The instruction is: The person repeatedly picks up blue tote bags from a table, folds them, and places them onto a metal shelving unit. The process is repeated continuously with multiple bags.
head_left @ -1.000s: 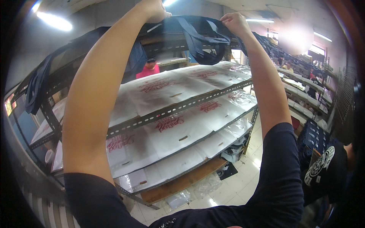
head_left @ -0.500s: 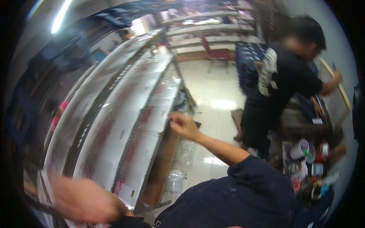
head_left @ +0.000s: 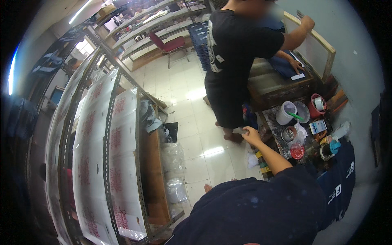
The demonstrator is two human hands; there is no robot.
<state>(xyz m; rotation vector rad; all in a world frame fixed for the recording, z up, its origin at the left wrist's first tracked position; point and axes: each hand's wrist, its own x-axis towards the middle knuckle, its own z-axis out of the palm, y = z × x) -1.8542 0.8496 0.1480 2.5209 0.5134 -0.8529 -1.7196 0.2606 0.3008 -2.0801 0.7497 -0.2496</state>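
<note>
My right hand (head_left: 252, 137) is held out low over the floor, between the co-worker's legs and a cluttered work table (head_left: 271, 120). Its fingers are closed together, and a small greyish bit shows at their tips, too small to name. My left hand is out of the picture. Ahead of me a co-worker in black (head_left: 232, 53) leans over a bench, one hand on a wooden-framed screen (head_left: 328, 61) tilted up. The co-worker's other hand lies on dark blue cloth (head_left: 281, 67) beside a white label.
A metal rack (head_left: 108, 163) covered in white printed sheets runs along the left. Clear plastic bags (head_left: 176, 190) lie on the tiled floor. The cluttered table bears a white tub (head_left: 284, 114), a red bucket (head_left: 316, 107) and a phone (head_left: 318, 127). A red chair (head_left: 169, 44) stands farther back.
My view has swung right, toward the co-worker and the cluttered table. My right hand has moved from beside the rack to near that table. My left hand has left the picture.
</note>
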